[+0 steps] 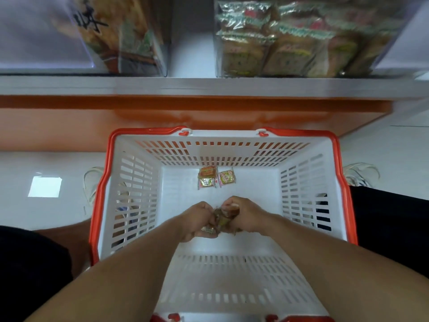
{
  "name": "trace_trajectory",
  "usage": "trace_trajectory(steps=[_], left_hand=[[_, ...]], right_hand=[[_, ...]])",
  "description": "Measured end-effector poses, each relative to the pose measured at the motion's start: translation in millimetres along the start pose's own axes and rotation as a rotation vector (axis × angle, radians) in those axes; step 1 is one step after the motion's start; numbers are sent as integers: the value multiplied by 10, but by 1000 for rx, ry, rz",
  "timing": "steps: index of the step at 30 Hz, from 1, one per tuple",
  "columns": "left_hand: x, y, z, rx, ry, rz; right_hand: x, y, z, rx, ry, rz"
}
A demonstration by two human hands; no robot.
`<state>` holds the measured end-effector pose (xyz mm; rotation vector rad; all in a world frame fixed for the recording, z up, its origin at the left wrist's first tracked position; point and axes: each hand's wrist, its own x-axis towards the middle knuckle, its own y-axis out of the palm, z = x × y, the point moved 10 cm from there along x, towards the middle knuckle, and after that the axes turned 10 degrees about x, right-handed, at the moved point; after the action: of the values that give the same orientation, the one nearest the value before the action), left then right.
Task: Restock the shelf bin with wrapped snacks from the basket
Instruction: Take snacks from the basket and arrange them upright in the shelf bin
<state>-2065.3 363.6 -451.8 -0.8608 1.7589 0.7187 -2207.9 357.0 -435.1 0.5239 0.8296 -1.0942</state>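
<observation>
Your left hand [197, 219] and right hand [243, 216] meet low inside the basket [130, 182], knuckles up, fingers curled. Between them they grip a small bunch of wrapped snacks [221, 223]; the wrappers show in the gap between the two hands and under your left fingers. How many snacks are in the bunch cannot be told.

Beyond your hands, on the basket floor, lie three loose snacks: an orange one [207, 171] partly over a green one [206, 182], and a pink one [226, 177] just right of them, touching or nearly so.

Farther ahead and above your hands, the shelf [209, 86] carries a clear bin [301, 38], to the right of your hands, stacked with wrapped snacks. A second bin [120, 33], to the left, holds large bags.

Your shoes [92, 180] flank the basket.
</observation>
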Motion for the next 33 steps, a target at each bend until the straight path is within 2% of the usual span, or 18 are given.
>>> trace_trajectory(steps=[4,8,13,16,18,21,24,28,33], left_hand=[[-327,-30,-312,45,25,97],[-941,-48,-801,85,81,256],[-2096,7,-1577,20,261,496],[-2867,103,-2067,8,448,578],[-3273,165,-2319,55,559,541],[-3654,130,-2704,35,764,331],[-3820,49,-2885,-23,915,162],[-3727,64,-2895,-153,906,142],[-3638,51,-2939,-260,797,80]], right_hand=[[-295,-78,556,-82,-47,68],[-875,-108,1457,-443,-215,78],[-1907,-260,2607,-713,-447,-37],[-2563,-488,3176,-625,-605,-141],[-2920,-653,3472,-495,-722,-205],[-3207,-860,3696,-222,-859,-243],[-3226,-928,3710,-82,-918,-287],[-3080,-964,3639,-130,-967,-346],[-3023,-1127,3630,63,-941,-224]])
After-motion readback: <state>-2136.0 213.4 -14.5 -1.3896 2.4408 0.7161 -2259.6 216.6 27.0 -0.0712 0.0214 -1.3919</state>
